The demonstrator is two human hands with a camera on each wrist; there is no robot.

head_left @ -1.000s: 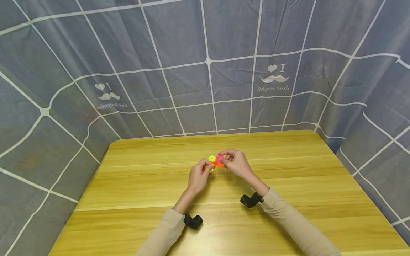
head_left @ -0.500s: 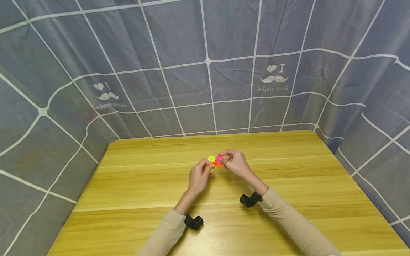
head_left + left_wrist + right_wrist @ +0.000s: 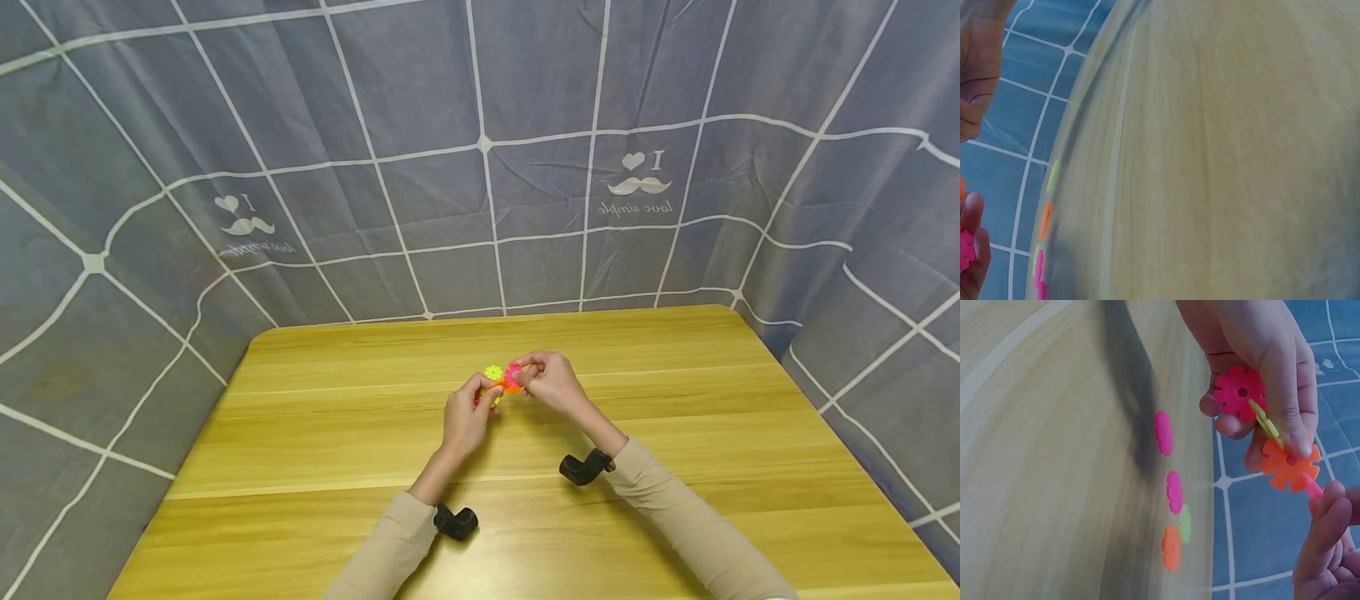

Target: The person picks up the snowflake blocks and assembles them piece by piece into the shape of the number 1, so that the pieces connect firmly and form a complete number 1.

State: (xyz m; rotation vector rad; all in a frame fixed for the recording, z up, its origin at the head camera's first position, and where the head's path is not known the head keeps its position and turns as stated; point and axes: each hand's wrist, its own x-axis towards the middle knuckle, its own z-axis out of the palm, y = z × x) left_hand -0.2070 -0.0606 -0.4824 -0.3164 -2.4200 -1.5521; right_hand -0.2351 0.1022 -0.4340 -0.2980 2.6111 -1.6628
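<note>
Beige sleeves (image 3: 690, 517) meet black wrist-worn cameras (image 3: 456, 522).

Layout: joined discs (image 3: 1280, 466) between the two hands, above the table (image 3: 300, 433).
Left hand (image 3: 465, 418) at the left end, right hand (image 3: 553, 383) at the right and slightly farther back. Loose discs (image 3: 1174, 492) on the table beyond the hands, spread left to right. Wrist cameras (image 3: 456, 522) on inner sides of both wrists. Curtain (image 3: 420, 200) behind the table, continuing along left and right.
</note>
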